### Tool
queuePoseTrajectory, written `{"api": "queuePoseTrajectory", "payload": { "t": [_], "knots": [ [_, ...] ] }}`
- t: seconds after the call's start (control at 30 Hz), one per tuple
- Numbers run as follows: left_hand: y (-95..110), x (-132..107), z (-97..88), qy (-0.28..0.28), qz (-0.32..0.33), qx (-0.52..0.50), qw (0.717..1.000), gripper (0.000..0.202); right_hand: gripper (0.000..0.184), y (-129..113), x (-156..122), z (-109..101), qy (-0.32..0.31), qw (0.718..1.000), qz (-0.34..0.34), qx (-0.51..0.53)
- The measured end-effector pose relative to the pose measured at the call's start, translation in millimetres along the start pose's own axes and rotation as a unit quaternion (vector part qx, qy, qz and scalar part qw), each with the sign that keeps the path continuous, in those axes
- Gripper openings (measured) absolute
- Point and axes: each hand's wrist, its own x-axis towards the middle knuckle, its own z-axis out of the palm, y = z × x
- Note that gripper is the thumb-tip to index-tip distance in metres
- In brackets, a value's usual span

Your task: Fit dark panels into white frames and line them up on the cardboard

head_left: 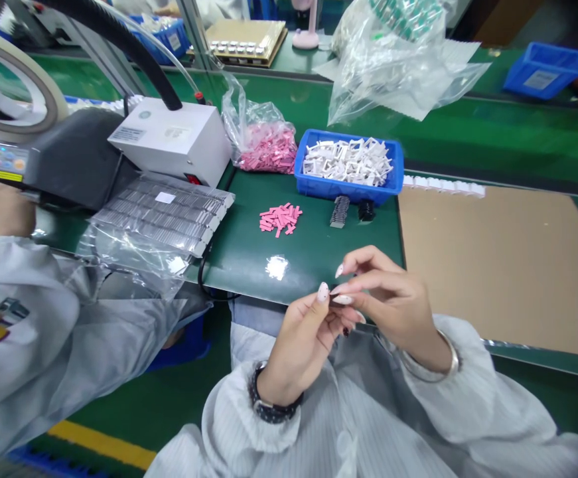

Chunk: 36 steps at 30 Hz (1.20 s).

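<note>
My left hand (307,335) pinches a small dark piece (336,297) between thumb and fingers, just over the table's front edge. The fingertips of my right hand (388,292) close on the same piece from the other side, and fingers cover most of it. Beyond my hands lie a stack of thin grey metal pieces (339,212) and a small black cluster (366,211). Left of them are a loose pile of pink strips (280,219) and a heap of small white pieces (277,267). Behind stands a blue bin (349,188) filled with white plastic parts (347,161).
A brown board (507,265) covers the right side, a row of white parts (442,185) along its back edge. Behind the pile sits a bag of pink strips (269,146). At left are a white box machine (174,136), a plastic-wrapped tray stack (159,209) and a co-worker's sleeve (24,285).
</note>
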Motion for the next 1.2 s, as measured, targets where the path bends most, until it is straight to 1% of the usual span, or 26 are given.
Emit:
{"api": "queuePoseTrajectory", "payload": {
  "t": [0.1, 0.2, 0.27, 0.3, 0.33, 0.37, 0.43, 0.47, 0.57, 0.6, 0.63, 0.67, 0.7, 0.73, 0.8, 0.83, 0.87, 0.9, 0.93, 0.97, 1.0, 1.07, 1.1, 1.17, 1.2],
  "knots": [
    [-1, 1, -6.4, 0.023, -0.004, -0.037, 0.999, 0.028, 0.006, 3, -1, 1, -0.024, 0.997, 0.062, 0.047],
    [3, 0, -19.9, 0.056, -0.02, -0.069, 0.996, 0.022, 0.009, 5, 0, -1, -0.059, 0.987, 0.095, 0.118],
    [9, -2, -32.5, 0.089, -0.003, -0.078, 0.993, 0.021, 0.014, 7, 6, 1, -0.059, 0.978, 0.116, 0.162],
    [13, -5, -39.0, 0.105, 0.013, -0.078, 0.991, 0.022, 0.016, 10, 11, 4, -0.054, 0.977, 0.131, 0.158],
    [17, -7, -45.2, 0.116, 0.031, -0.075, 0.99, 0.023, 0.017, 15, 16, 10, -0.053, 0.98, 0.147, 0.126],
    [21, -10, -50.7, 0.122, 0.047, -0.073, 0.989, 0.024, 0.016, 21, 22, 19, -0.057, 0.982, 0.162, 0.072],
    [27, -17, -58.6, 0.118, 0.067, -0.069, 0.988, 0.024, 0.013, 37, 32, 41, -0.08, 0.979, 0.178, -0.057],
    [30, -21, -60.7, 0.111, 0.071, -0.07, 0.989, 0.025, 0.011, 45, 36, 54, -0.084, 0.975, 0.177, -0.1],
    [35, -29, -61.2, 0.087, 0.067, -0.074, 0.991, 0.031, 0.003, 66, 41, 83, -0.058, 0.97, 0.164, -0.171],
    [35, -31, -60.1, 0.079, 0.065, -0.073, 0.992, 0.032, 0.006, 69, 41, 89, -0.042, 0.969, 0.156, -0.185],
    [36, -33, -58.7, 0.071, 0.063, -0.069, 0.993, 0.033, 0.015, 70, 40, 91, -0.029, 0.969, 0.147, -0.196],
    [36, -34, -57.4, 0.062, 0.062, -0.063, 0.994, 0.033, 0.023, 68, 39, 91, -0.021, 0.969, 0.138, -0.203],
    [36, -34, -56.2, 0.053, 0.063, -0.053, 0.995, 0.033, 0.028, 63, 37, 89, -0.017, 0.972, 0.125, -0.198],
    [35, -34, -55.3, 0.046, 0.068, -0.037, 0.996, 0.033, 0.025, 56, 35, 86, -0.015, 0.978, 0.11, -0.177],
    [34, -33, -54.3, 0.042, 0.093, 0.01, 0.995, 0.032, 0.01, 36, 32, 76, -0.018, 0.993, 0.061, -0.101],
    [33, -32, -54.2, 0.047, 0.11, 0.034, 0.992, 0.031, 0.007, 26, 30, 71, -0.029, 0.997, 0.024, -0.067],
    [32, -31, -54.3, 0.055, 0.127, 0.056, 0.989, 0.03, 0.01, 15, 28, 66, -0.047, 0.997, -0.021, -0.054],
    [31, -30, -54.6, 0.064, 0.139, 0.076, 0.985, 0.029, 0.016, 6, 25, 62, -0.072, 0.993, -0.07, -0.067],
    [30, -29, -55.0, 0.073, 0.148, 0.093, 0.982, 0.028, 0.025, -2, 23, 59, -0.099, 0.983, -0.119, -0.103],
    [30, -28, -55.7, 0.08, 0.153, 0.109, 0.979, 0.028, 0.031, -8, 21, 56, -0.121, 0.968, -0.16, -0.15],
    [29, -28, -56.5, 0.083, 0.156, 0.125, 0.976, 0.029, 0.033, -13, 20, 54, -0.137, 0.952, -0.19, -0.195],
    [27, -27, -58.5, 0.078, 0.163, 0.162, 0.97, 0.03, 0.024, -17, 17, 53, -0.146, 0.929, -0.226, -0.253],
    [26, -27, -59.5, 0.075, 0.169, 0.179, 0.966, 0.03, 0.019, -18, 16, 54, -0.147, 0.923, -0.235, -0.267],
    [25, -26, -60.7, 0.071, 0.177, 0.205, 0.96, 0.029, 0.014, -16, 14, 54, -0.141, 0.922, -0.238, -0.272],
    [24, -26, -60.7, 0.072, 0.181, 0.211, 0.958, 0.028, 0.013, -14, 13, 55, -0.132, 0.927, -0.233, -0.264]
  ]
}}
